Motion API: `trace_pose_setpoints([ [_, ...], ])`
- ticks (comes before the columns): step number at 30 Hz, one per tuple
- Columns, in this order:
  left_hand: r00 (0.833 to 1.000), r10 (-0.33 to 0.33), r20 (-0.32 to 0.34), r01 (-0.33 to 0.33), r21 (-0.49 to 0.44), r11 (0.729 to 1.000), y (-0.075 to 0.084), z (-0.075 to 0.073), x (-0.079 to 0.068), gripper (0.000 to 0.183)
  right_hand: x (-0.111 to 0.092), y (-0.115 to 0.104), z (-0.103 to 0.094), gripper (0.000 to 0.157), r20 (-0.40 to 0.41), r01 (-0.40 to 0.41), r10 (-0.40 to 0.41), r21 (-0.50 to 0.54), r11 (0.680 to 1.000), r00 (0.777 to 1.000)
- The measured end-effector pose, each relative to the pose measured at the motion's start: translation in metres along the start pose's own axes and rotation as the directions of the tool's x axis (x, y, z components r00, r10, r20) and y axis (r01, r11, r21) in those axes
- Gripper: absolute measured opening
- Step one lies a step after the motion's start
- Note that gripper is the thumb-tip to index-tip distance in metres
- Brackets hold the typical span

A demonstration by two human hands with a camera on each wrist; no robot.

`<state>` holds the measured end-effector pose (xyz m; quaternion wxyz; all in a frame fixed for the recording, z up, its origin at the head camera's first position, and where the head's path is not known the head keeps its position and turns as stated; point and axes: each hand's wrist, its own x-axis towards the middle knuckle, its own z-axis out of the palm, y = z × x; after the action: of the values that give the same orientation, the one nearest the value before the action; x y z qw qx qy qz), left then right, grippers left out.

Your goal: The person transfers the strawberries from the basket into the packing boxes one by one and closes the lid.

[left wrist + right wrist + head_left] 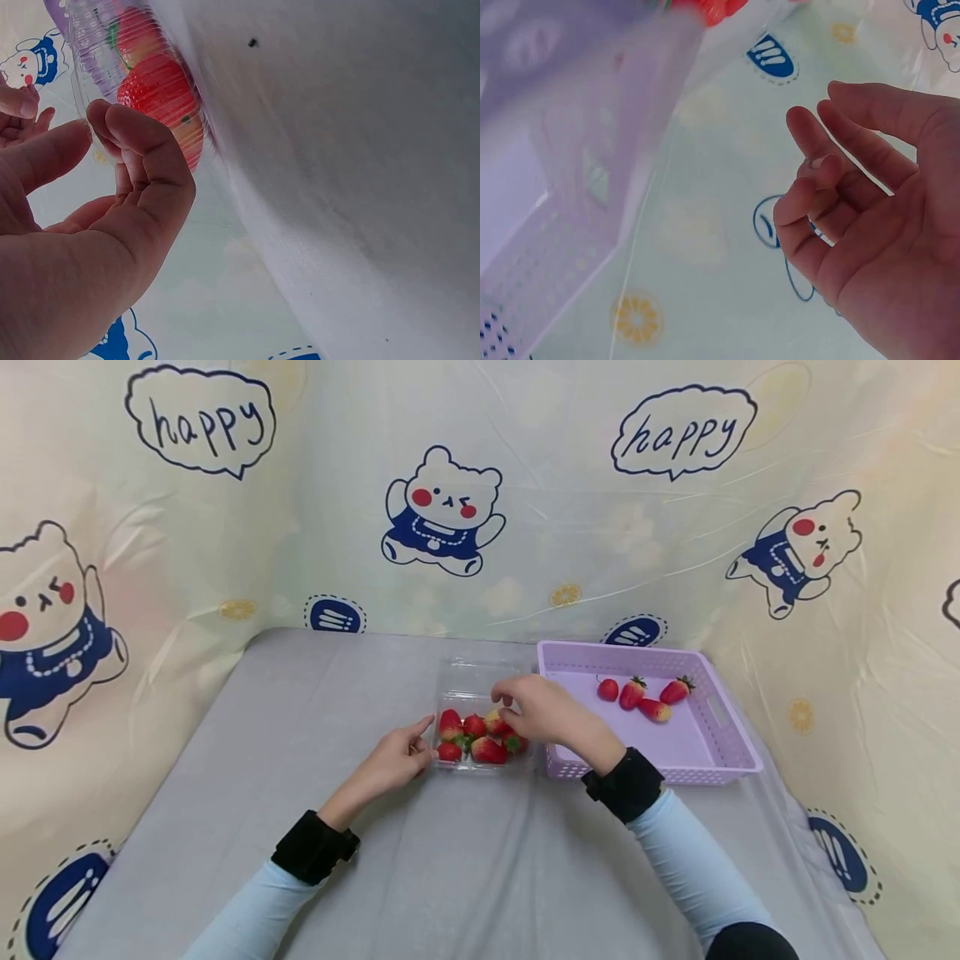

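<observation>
A clear plastic box [480, 768] with its lid [480, 677] raised at the back holds several red strawberries [489, 750], some with green leaves. At the box's left edge, my left hand [393, 756] has its thumb and curled fingers on the rim, pinching it in the left wrist view, with strawberries [157, 90] visible through the ribbed wall. Over the box's right side hovers my right hand [551, 714], its fingers loosely bent. Nothing lies between those fingers [806, 135] in the right wrist view. The hand hides part of the box's right end.
A lilac plastic basket [720, 768] with perforated walls stands right of the box, holding several strawberries [632, 693] near its back. Both rest on a grey cloth-covered table [465, 860]. Behind and beside it hangs a printed curtain [555, 543].
</observation>
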<state>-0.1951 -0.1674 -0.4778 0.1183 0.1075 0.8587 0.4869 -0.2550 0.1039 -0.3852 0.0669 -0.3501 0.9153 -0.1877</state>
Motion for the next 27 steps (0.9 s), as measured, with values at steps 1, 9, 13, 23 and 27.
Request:
trace_pose_setpoints([
  [1,1.000,0.004,0.002,-0.004,0.001,1.000,0.000,0.000,0.000,0.066,-0.001,0.003,-0.002,0.023,-0.002,-0.003,0.003,-0.013,1.000,1.000],
  [9,1.000,-0.013,-0.001,0.013,0.007,1.000,0.000,0.001,-0.001,0.066,-0.005,0.032,-0.030,0.020,-0.036,-0.046,0.044,-0.057,0.997,0.998],
  [13,1.000,-0.021,-0.003,0.021,0.003,1.000,0.001,0.001,-0.001,0.066,-0.004,0.058,-0.040,0.020,-0.057,-0.108,0.102,-0.100,0.989,0.993],
  [23,1.000,-0.022,-0.001,0.022,0.013,1.000,0.001,0.002,-0.001,0.066,-0.012,0.115,-0.039,0.026,-0.042,-0.288,0.285,-0.157,0.945,0.958],
  [27,1.000,-0.019,-0.004,0.019,0.016,1.000,0.001,0.002,-0.001,0.066,-0.014,0.126,-0.038,0.025,-0.040,-0.326,0.324,-0.159,0.932,0.945],
])
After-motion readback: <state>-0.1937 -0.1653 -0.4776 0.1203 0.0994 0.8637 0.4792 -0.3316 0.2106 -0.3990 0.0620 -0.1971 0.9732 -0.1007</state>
